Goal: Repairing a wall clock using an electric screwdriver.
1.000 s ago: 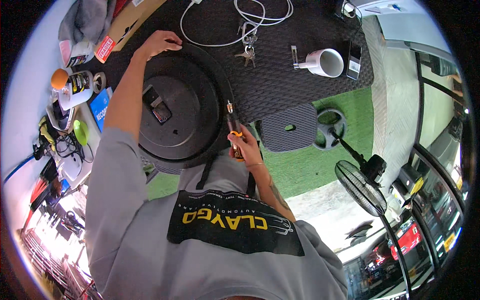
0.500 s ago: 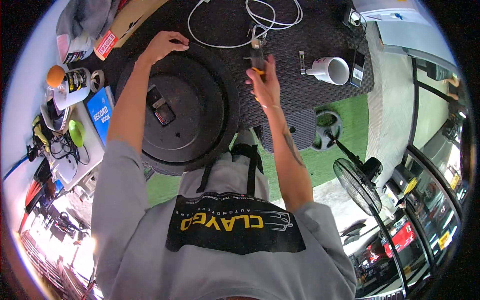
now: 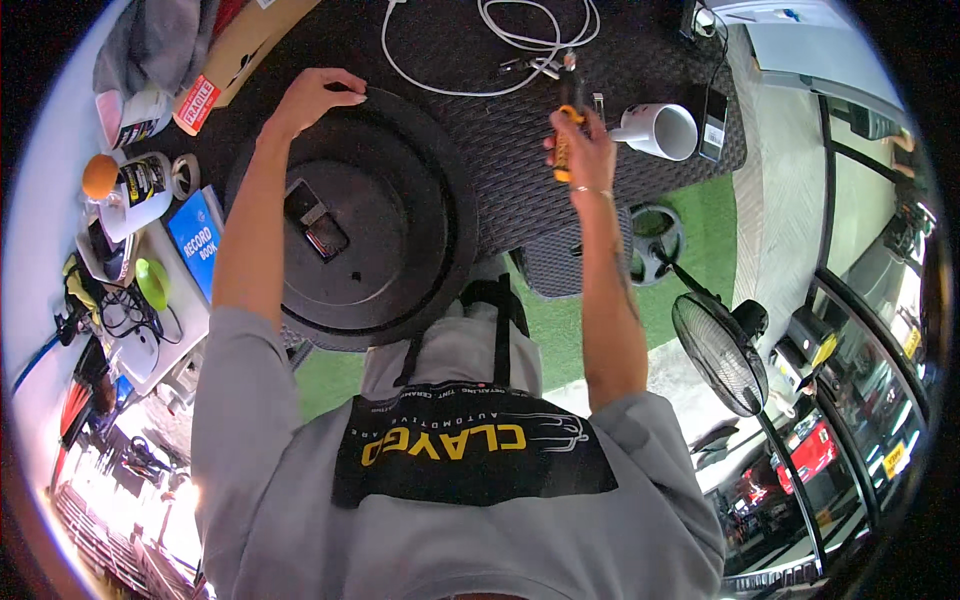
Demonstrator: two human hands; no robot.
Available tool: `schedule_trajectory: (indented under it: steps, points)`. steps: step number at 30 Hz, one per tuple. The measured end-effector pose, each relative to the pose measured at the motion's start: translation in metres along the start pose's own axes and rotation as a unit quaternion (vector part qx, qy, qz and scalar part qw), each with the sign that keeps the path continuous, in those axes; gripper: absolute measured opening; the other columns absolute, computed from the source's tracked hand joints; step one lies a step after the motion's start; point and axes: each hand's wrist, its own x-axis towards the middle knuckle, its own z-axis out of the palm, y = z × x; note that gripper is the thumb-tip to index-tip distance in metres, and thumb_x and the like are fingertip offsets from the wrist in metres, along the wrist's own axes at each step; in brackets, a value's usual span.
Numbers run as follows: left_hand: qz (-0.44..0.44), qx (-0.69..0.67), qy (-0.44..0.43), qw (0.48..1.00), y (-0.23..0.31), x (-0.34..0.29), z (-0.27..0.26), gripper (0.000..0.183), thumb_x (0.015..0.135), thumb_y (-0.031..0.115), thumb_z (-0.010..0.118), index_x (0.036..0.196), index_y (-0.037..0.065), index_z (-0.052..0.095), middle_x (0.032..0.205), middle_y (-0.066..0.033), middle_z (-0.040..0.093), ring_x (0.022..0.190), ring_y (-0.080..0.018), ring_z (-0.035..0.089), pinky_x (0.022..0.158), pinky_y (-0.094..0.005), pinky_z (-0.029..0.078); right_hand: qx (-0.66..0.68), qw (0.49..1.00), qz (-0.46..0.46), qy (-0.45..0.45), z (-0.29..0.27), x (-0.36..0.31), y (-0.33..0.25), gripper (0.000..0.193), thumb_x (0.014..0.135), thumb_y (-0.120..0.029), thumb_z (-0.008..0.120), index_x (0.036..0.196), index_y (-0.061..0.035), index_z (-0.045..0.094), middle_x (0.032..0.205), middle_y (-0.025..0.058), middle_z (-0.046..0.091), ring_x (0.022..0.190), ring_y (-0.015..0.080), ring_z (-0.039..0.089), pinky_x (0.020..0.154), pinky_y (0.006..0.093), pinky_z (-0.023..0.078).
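Screwdriver (image 3: pixel 566 125) stands upright in right hand (image 3: pixel 583 155) grip, tip above.

Bare woven desk (image 3: pixel 500 160) lies open between the large black disc (image 3: pixel 360 215) and the white mug (image 3: pixel 662 130). Farther back, a looped white cable (image 3: pixel 480 60) and keys (image 3: pixel 530 67) block the way.

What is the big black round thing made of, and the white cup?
The big black round thing looks like matte plastic or painted metal: dull, smooth, with stepped rings. I can't tell which. The white cup looks like glazed ceramic: glossy white, thick rim, loop handle.
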Motion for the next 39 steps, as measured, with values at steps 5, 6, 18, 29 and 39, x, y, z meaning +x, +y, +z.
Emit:
schedule_trajectory:
  steps: [5,6,18,29,39]
  points:
    - [-0.005,0.008,0.016,1.000,-0.002,0.002,0.002,0.026,0.076,0.022,0.073,0.096,0.007,0.072,0.105,-0.0059,0.069,0.103,-0.0218,0.063,0.096,-0.0353,0.042,0.027,0.998,0.002,-0.052,-0.010,0.023,-0.041,0.039,0.081,-0.023,0.074,0.110,-0.0021,0.057,0.082,0.0046,0.064,0.061,0.0125,0.063,0.047,0.0250,0.051]
    - [-0.004,0.008,0.013,1.000,-0.002,0.002,0.004,0.026,0.076,0.022,0.073,0.096,0.007,0.072,0.105,-0.0059,0.069,0.103,-0.0218,0.063,0.096,-0.0353,0.042,-0.034,0.998,-0.016,-0.044,-0.008,0.026,-0.043,0.042,0.081,-0.023,0.074,0.113,-0.0018,0.057,0.085,0.0050,0.063,0.064,0.0133,0.064,0.048,0.0248,0.051]
    - [-0.013,-0.034,0.040,0.999,0.005,-0.017,0.005,0.026,0.078,0.024,0.072,0.098,0.009,0.072,0.110,-0.0041,0.068,0.101,-0.0178,0.063,0.090,-0.0312,0.046,-0.126,0.991,-0.013,-0.051,0.046,-0.052,0.019,0.048,0.077,-0.021,0.075,0.119,-0.0034,0.060,0.121,0.0143,0.053,0.090,0.0210,0.065,0.066,0.0310,0.056]
    - [0.071,-0.086,0.080,0.991,-0.014,-0.010,0.015,0.022,0.078,0.018,0.072,0.096,0.006,0.070,0.110,-0.0073,0.068,0.105,-0.0211,0.062,0.093,-0.0323,0.048,-0.357,0.921,-0.033,-0.155,0.052,-0.056,-0.011,0.056,0.081,-0.027,0.071,0.129,-0.0062,0.051,0.090,0.0110,0.068,0.067,0.0212,0.068,0.054,0.0327,0.052]
    - [0.111,-0.100,0.140,0.979,-0.008,-0.012,0.031,0.016,0.073,0.016,0.074,0.087,0.008,0.072,0.106,-0.0079,0.068,0.104,-0.0259,0.062,0.093,-0.0361,0.046,-0.611,0.702,-0.303,-0.206,0.118,-0.034,-0.058,0.046,0.078,-0.022,0.071,0.122,-0.0163,0.056,0.097,0.0127,0.068,0.088,0.0322,0.066,0.074,0.0425,0.053]
